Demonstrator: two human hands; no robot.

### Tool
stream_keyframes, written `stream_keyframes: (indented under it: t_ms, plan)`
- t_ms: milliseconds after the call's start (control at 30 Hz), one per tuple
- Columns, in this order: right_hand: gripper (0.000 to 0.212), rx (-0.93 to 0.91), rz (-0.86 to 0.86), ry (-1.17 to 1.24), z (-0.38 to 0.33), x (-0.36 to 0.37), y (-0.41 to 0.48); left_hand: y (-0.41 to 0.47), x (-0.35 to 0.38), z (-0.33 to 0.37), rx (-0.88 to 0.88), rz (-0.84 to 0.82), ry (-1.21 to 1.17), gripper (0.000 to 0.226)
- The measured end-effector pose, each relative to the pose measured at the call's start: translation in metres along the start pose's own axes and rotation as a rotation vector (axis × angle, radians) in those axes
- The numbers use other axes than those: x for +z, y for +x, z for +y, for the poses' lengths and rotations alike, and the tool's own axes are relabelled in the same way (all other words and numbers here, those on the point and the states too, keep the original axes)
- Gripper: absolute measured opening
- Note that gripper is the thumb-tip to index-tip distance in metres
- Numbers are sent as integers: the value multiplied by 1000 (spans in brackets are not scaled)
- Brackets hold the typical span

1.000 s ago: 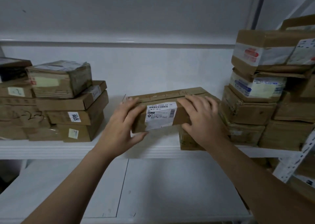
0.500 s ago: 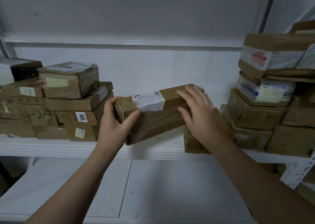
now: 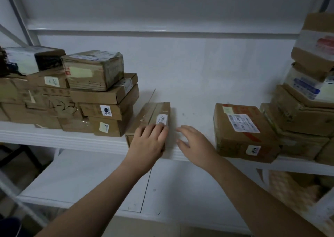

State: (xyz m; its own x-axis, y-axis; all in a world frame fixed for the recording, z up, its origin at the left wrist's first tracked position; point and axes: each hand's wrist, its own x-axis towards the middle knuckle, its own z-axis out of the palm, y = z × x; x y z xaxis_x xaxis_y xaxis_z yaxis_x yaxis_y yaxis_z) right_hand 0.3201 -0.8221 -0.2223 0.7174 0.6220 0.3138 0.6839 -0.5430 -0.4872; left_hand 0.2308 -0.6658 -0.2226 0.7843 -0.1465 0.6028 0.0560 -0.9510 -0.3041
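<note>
The left hand lies with fairly straight fingers on the long box, hiding its near end at the shelf edge. The right hand, blurred, hovers spread and empty beside it. Farther right, a stack of parcels is cut off by the frame.

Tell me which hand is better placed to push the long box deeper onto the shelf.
Left. The left hand rests on the near end of the long box; the right hand hovers open over the shelf, touching no box.
</note>
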Motion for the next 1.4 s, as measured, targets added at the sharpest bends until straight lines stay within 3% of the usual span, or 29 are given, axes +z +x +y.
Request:
stream_keyframes:
  t_ms: [100, 333, 567, 733, 867, 1067, 1167, 1267, 1400]
  plan:
    - [40, 45, -57, -59, 1, 14, -3, -1, 14, -4, -17, -163, 33, 56]
    - [35, 103, -2, -22, -1, 26, 1, 4, 26, -25, -96, -199, -24, 43]
    - [30, 39, 263, -25, -19, 30, 4, 9, 28, -41, -124, -227, -87, 44]
    - [23, 1, 458, -119, -22, 14, -5, 21, 22, -25, -24, -82, -257, 34]
    - [25, 141, 566, -241, -2, -12, -24, 38, 21, 6, 48, -52, -480, 36]
    - [33, 474, 667, -389, 49, -50, -73, 64, 25, 65, 118, -218, -735, 47]
    - [35, 630, 656, -298, 68, -63, -92, 77, 26, 94, 106, -302, -869, 52]
    - [34, 616, 663, -59, 75, -65, -100, 80, 27, 113, 44, -407, -1015, 54]
    - [12, 581, 765, 180, 74, -63, -91, 72, 27, 122, -140, -309, -1197, 43]
